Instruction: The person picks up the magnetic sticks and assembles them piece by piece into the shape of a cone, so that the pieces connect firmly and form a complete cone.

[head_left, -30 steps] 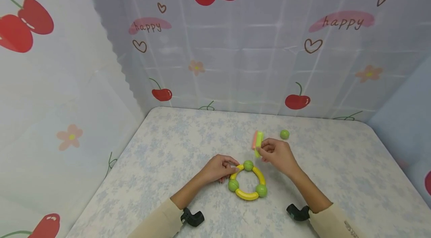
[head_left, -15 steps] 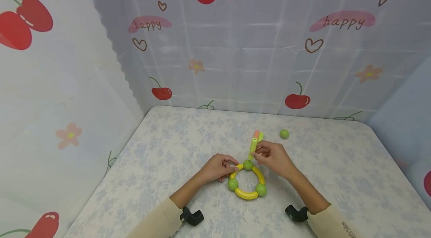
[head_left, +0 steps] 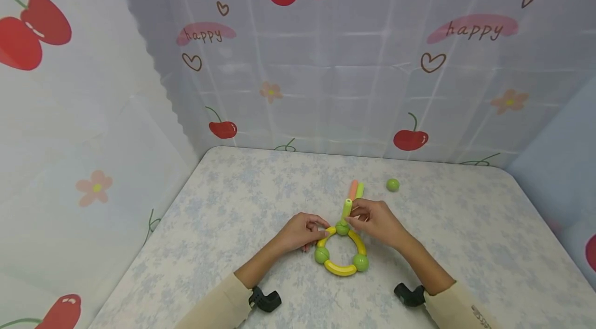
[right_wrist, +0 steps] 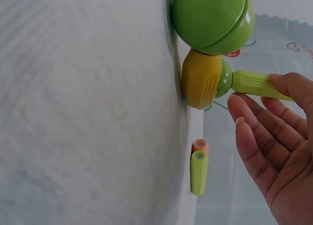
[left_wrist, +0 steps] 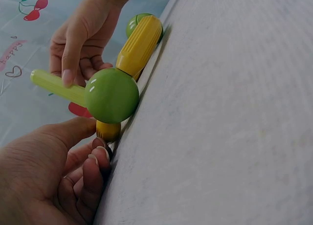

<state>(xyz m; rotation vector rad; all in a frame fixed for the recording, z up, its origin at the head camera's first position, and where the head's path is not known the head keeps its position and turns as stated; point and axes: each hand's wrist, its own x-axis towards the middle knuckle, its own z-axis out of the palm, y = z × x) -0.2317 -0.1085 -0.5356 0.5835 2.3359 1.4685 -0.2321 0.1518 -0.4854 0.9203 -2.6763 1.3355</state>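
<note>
Green stick point(head_left: 346, 208), pinched in the right hand point(head_left: 378, 221), meets the yellow ring's point(head_left: 340, 270) ball point(head_left: 342, 229) nearest the bench's point(head_left: 251, 184) far edge, left hand point(head_left: 299, 232) gripping that ring, best pressed dead straight.

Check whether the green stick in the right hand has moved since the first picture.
Yes: in the head view, the stick moved left and down, away from the loose green ball.

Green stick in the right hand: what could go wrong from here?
The green stick may tip or slide if the right hand lets go too soon, since its lower end meets a round green ball. Pressing down might shift the ring, which the left hand pinches on one side only. The loose ball beyond the right hand could roll if bumped.
</note>
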